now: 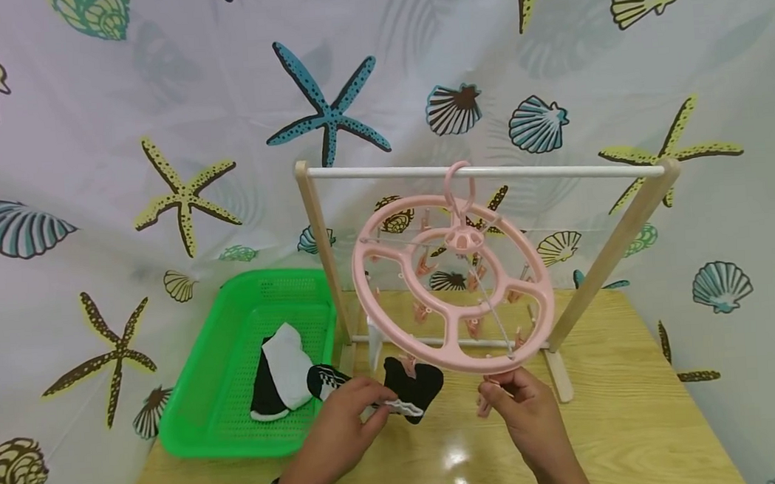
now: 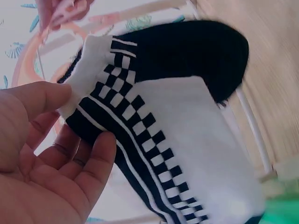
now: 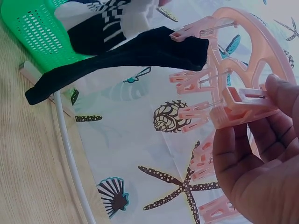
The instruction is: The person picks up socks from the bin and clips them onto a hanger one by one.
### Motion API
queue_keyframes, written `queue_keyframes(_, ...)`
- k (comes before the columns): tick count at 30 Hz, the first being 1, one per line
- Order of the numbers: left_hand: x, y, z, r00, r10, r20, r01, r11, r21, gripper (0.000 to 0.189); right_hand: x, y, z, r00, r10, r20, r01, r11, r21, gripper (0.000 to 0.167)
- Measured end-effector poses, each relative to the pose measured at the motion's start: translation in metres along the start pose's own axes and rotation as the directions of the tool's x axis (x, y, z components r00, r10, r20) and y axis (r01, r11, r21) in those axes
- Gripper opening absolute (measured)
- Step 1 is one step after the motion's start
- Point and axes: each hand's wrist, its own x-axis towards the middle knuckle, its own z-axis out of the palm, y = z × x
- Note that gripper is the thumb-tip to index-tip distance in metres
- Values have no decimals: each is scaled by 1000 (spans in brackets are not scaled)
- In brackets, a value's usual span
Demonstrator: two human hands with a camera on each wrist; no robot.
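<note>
My left hand (image 1: 348, 426) pinches a white ankle sock (image 2: 210, 126) with black checks and stripes by its cuff, as the left wrist view shows. A pink clothespin (image 3: 245, 95) is gripped between thumb and fingers of my right hand (image 1: 531, 414), at the near edge of the round pink hanger (image 1: 457, 355). From another clip on that ring hangs a black sock (image 3: 117, 58); in the left wrist view it lies behind the checkered one. More pink clips (image 3: 189, 81) dangle around the ring.
The hanger hooks over the white rod (image 1: 556, 172) of a wooden-legged rack. On the left stands a green basket (image 1: 234, 450) with white and black socks (image 1: 291, 366) inside. A light wood table (image 1: 644, 411) lies below, with a seashell-print curtain (image 1: 220, 119) behind.
</note>
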Motion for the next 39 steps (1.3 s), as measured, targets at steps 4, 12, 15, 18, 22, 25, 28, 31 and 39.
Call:
queue_keyframes(4, 2, 10, 11, 997, -12, 73, 17, 997, -74, 14, 1, 0, -1, 1000, -12, 3, 12, 1000, 3, 6)
queue_keyframes(12, 7, 18, 45, 992, -37, 121, 70, 955, -287, 13, 3, 1, -1, 1000, -27, 3, 27, 1000, 4, 4)
queue_keyframes(15, 10, 18, 60, 993, -53, 101, 83, 944, -319, 11, 5, 1, -1, 999, -37, 9, 37, 999, 7, 6)
queue_keyframes(18, 13, 20, 72, 994, -74, 80, 97, 937, -335, 9, 6, 0, -1, 1000, -29, 7, 29, 1000, 5, 9)
queue_keyframes(22, 18, 24, 83, 995, -81, 55, 96, 928, -361, 8, 6, 0, -2, 1000, -13, 12, 13, 1000, 3, 11)
queue_keyframes(25, 20, 27, 88, 995, -83, 56, 98, 918, -383, 8, 5, -1, -3, 1000, -2, 23, 2, 1000, 7, 12)
queue_keyframes(28, 24, 30, 89, 994, -99, 48, 111, 904, -413, 8, 5, -1, -2, 1000, -3, 29, 3, 1000, 18, 12)
queue_keyframes(31, 27, 32, 88, 991, -130, 24, 127, 885, -447, 8, 5, 1, 1, 999, -13, 34, 12, 999, 33, 11)
queue_keyframes(39, 28, 38, 85, 986, -165, 28, 150, 797, -585, 12, 5, 4, 4, 998, -36, 50, 33, 998, 53, 6)
